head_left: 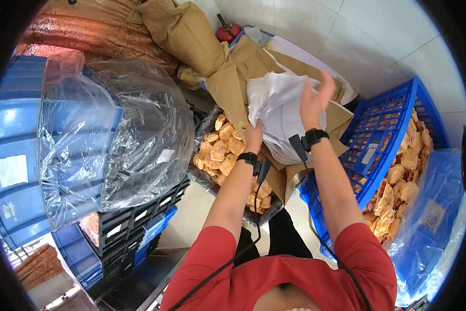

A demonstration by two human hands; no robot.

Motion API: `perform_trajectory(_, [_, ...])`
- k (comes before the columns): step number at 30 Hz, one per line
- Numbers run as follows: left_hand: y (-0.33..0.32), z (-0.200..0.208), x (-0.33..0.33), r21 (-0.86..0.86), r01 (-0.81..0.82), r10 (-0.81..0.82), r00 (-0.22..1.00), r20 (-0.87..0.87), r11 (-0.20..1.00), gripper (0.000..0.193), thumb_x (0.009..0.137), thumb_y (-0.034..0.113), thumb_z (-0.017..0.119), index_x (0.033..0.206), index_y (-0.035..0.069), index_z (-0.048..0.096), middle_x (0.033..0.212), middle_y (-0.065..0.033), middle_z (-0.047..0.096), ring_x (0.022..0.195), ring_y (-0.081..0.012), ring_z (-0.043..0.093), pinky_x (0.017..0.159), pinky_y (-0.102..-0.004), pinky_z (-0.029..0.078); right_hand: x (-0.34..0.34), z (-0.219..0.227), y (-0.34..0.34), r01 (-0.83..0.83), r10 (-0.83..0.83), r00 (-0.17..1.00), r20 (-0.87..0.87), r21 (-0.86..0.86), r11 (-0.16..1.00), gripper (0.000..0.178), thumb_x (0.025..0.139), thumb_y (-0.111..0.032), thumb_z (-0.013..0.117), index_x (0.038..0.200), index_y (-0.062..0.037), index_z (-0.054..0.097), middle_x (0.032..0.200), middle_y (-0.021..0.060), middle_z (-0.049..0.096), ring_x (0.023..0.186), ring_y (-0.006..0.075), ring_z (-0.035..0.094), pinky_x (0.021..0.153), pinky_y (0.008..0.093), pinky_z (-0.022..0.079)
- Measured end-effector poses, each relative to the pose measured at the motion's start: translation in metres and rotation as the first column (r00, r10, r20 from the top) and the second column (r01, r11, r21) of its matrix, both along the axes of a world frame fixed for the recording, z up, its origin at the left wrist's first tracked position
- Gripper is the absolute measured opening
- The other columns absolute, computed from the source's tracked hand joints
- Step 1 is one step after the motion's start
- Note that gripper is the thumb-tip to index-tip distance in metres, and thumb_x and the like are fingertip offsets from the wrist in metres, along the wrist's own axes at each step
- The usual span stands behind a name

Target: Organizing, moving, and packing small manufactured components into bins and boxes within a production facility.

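Observation:
My left hand (253, 137) is closed on the near left edge of a crumpled white plastic bag (282, 111). My right hand (316, 103) is raised over the bag's right side, fingers spread, with nothing in it. Beneath the white bag lies stiff brown paper (226, 88), folded open in wide flaps. Below and left of my left hand, many tan moulded plastic pieces (226, 147) fill a container lined with clear film. The brown paper covers the right part of that container. Both wrists wear black bands with cables.
A tilted blue crate (370, 140) at the right holds more tan pieces (399, 181), beside a film-wrapped blue bin (432, 217). Film-covered blue bins (77, 140) stand at the left above black crates (134, 220). A brown sack (186, 36) sits behind, near the tiled wall (378, 39).

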State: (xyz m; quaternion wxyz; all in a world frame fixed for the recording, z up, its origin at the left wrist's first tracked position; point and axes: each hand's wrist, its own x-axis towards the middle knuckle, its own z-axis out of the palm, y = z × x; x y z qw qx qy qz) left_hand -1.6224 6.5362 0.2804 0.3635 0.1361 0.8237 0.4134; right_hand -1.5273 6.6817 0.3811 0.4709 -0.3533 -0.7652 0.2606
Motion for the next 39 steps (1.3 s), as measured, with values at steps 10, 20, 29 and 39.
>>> perform_trajectory(10, [-0.006, -0.002, 0.005, 0.205, -0.305, 0.189, 0.875, 0.445, 0.930, 0.054, 0.086, 0.032, 0.051, 0.119, -0.009, 0.040, 0.120, -0.0141, 0.047, 0.106, -0.0211, 0.045, 0.089, -0.0287, 0.035, 0.043, -0.126, -0.067, -0.037, 0.494, 0.498, 0.713, -0.551, 0.834, 0.068, 0.071, -0.032, 0.063, 0.128, -0.0078, 0.036, 0.129, 0.0184, 0.037, 0.121, 0.0342, 0.031, 0.097, 0.0396, 0.031])
perform_trajectory(20, [-0.027, -0.017, -0.022, 0.222, -0.180, 0.106, 0.945, 0.309, 0.958, 0.049, 0.083, 0.031, 0.056, 0.115, -0.005, 0.047, 0.109, -0.0114, 0.054, 0.094, -0.0177, 0.051, 0.081, -0.0281, 0.039, 0.031, -0.112, -0.034, -0.236, 0.682, 0.601, 0.418, -0.722, 0.651, 0.038, 0.084, -0.034, 0.043, 0.093, -0.0009, 0.059, 0.087, 0.0196, 0.061, 0.079, 0.0309, 0.058, 0.072, 0.0344, 0.044])
perform_trajectory(29, [-0.063, -0.051, -0.032, 0.166, -0.768, 0.527, 0.562, 0.638, 0.619, 0.053, 0.084, 0.042, 0.051, 0.112, -0.001, 0.039, 0.093, -0.0063, 0.046, 0.076, -0.0166, 0.043, 0.059, -0.0292, 0.040, 0.035, -0.148, -0.113, 0.145, 0.187, 0.917, 0.353, -0.730, 0.668, 0.032, 0.087, -0.026, 0.039, 0.108, -0.0064, 0.054, 0.085, 0.0219, 0.059, 0.082, 0.0375, 0.055, 0.073, 0.0414, 0.043])
perform_trajectory(39, [-0.087, -0.069, -0.044, 0.371, -0.470, 0.332, 0.865, 0.377, 0.801, 0.045, 0.088, 0.031, 0.047, 0.118, -0.002, 0.036, 0.113, -0.0126, 0.046, 0.104, -0.0233, 0.044, 0.089, -0.0338, 0.038, 0.041, -0.163, -0.122, 0.134, 0.099, 0.954, 0.282, -0.701, 0.701, 0.028, 0.087, -0.021, 0.041, 0.105, -0.0036, 0.053, 0.084, 0.0237, 0.058, 0.081, 0.0394, 0.055, 0.071, 0.0408, 0.043])
